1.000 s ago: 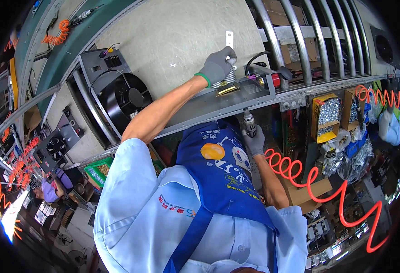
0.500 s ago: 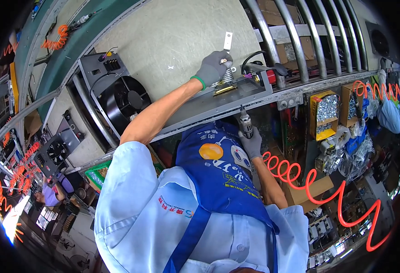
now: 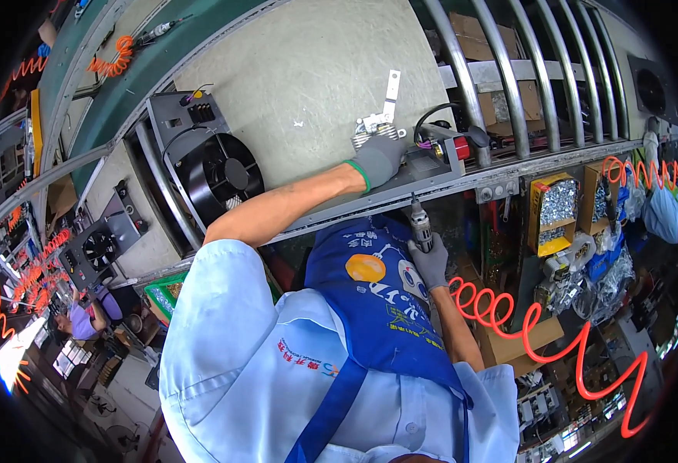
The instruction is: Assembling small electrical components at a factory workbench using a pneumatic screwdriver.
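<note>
My left hand (image 3: 381, 160), in a grey glove with a green cuff, closes over the near side of a ribbed metal heat sink (image 3: 365, 137). Its fingertips are partly hidden. A flat silver bracket (image 3: 392, 94) with holes stands out from the far side of the heat sink. Both are at a long grey metal housing panel (image 3: 331, 197) along the near edge of the work surface. Below that edge, close to my apron, my gloved right hand (image 3: 431, 260) grips a pneumatic screwdriver (image 3: 421, 226), its bit pointing up toward the panel.
A black fan (image 3: 227, 174) sits at the panel's left end; a red part (image 3: 461, 147) and black cable are at its right. Metal rollers (image 3: 501, 81) lie beyond. An orange coiled air hose (image 3: 535, 339) hangs right, below a yellow box of screws (image 3: 555, 204). Another person (image 3: 86, 322) is far left.
My left hand has come down from the bracket, nearer to me, onto the heat sink. The far side of the heat sink is now uncovered. My right hand still holds the screwdriver below the edge.
</note>
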The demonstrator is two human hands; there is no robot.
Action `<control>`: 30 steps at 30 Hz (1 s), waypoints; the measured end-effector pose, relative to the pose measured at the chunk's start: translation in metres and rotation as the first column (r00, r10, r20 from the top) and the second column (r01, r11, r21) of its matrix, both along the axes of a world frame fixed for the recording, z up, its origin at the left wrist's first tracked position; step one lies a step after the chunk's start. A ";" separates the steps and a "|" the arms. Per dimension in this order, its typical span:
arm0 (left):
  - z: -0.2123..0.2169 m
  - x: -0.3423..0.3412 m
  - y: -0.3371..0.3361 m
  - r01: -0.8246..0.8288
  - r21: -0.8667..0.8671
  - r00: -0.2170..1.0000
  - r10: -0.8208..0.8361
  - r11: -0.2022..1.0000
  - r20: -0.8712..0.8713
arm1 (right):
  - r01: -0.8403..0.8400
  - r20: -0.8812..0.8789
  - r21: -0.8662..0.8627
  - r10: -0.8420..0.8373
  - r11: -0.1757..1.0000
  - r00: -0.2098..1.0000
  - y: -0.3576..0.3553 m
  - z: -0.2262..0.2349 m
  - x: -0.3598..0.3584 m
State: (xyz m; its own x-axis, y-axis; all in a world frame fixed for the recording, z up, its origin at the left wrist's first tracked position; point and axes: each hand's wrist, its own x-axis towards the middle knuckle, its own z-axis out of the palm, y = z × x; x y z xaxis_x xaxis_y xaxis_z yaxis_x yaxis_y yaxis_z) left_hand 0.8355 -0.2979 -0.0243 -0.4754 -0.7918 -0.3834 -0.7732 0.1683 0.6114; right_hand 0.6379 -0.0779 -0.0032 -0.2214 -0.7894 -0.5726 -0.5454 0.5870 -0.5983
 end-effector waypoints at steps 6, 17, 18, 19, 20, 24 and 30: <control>-0.001 -0.006 -0.001 0.004 0.014 0.999 -0.004 1.000 0.033 | 0.018 0.009 0.011 -0.018 1.000 1.000 0.002 0.004 0.005; 0.003 -0.009 -0.003 0.037 0.036 0.990 -0.042 0.999 0.137 | 0.036 0.009 0.055 -0.036 0.998 0.999 0.003 0.009 0.014; 0.003 -0.009 -0.003 0.035 0.036 0.990 -0.040 0.999 0.137 | 0.045 0.008 0.057 -0.046 0.997 0.999 0.003 0.009 0.015; 0.003 -0.008 -0.003 0.054 0.030 0.988 -0.057 0.998 0.146 | 0.059 -0.003 0.077 -0.059 0.995 0.998 0.003 0.010 0.015; 0.002 -0.009 -0.003 0.080 0.025 0.985 -0.083 0.996 0.151 | 0.052 0.004 0.058 -0.053 0.997 0.999 0.002 0.010 0.015; -0.007 -0.001 -0.002 0.137 0.067 0.981 -0.144 0.988 0.130 | 0.047 0.001 0.043 -0.047 0.998 0.999 0.001 0.011 0.013; -0.023 0.004 0.002 0.138 0.080 0.989 -0.142 0.987 0.038 | 0.063 0.066 0.025 -0.065 0.998 0.996 0.002 0.002 0.012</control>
State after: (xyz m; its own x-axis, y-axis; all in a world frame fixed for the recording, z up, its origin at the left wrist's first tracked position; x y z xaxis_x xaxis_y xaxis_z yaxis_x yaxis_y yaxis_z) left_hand 0.8394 -0.2960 -0.0469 -0.5610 -0.6860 -0.4633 -0.7717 0.2307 0.5927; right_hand 0.6500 -0.0760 -0.0016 -0.2317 -0.7612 -0.6057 -0.4657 0.6334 -0.6180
